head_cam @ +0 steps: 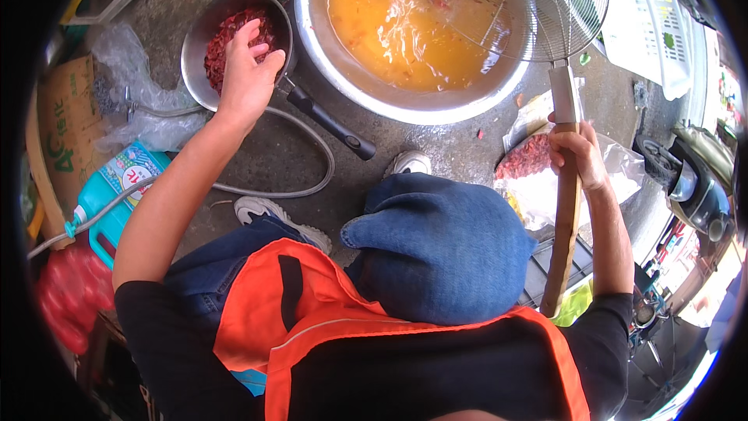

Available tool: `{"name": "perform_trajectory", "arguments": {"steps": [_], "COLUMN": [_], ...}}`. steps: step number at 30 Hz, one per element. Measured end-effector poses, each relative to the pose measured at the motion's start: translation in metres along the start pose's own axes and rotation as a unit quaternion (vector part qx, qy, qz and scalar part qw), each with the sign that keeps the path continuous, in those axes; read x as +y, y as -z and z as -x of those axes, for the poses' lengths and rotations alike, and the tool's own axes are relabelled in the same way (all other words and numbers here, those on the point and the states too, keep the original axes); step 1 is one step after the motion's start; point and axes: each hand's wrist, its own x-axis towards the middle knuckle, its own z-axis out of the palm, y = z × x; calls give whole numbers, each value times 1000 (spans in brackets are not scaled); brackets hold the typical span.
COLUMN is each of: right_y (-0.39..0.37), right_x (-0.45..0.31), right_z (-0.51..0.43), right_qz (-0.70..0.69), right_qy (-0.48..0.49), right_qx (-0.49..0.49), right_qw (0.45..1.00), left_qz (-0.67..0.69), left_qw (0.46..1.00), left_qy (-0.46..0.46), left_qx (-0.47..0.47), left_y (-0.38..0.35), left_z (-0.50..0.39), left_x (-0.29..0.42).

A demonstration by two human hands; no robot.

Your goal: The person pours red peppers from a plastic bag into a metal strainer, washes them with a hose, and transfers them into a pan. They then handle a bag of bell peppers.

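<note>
My left hand hovers over or just touches dried red chilli pieces in a metal pan. Its fingers are spread and no held object shows; the contact point is hidden. The pan's black handle points toward me. My right hand grips the wooden handle of a wire mesh skimmer. The skimmer's round mesh reaches over the right rim of a large metal basin. Orange-yellow water fills much of this basin, with red pieces floating near the far side.
A clear plastic bag of red pieces lies right of my knee. White plastic baskets stand at the upper right. A grey hose loops across the wet floor, over a turquoise jug by a cardboard box.
</note>
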Motion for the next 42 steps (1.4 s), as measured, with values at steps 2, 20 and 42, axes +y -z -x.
{"name": "perform_trajectory", "arguments": {"steps": [2,20,42], "right_y": [7,-48,-61], "right_x": [6,33,-1], "right_z": [-4,15,25], "right_qz": [49,-223,-121], "right_qy": [-2,-138,-32], "right_qx": [1,-217,-148], "right_qw": [999,940,981], "left_qz": [-1,-8,-167], "left_qw": [1000,1000,954], "left_qy": [-2,-1,-248], "left_qx": [-1,24,-13], "left_y": [2,10,17], "left_z": [-3,-9,-21], "left_x": [-2,-7,8]}}
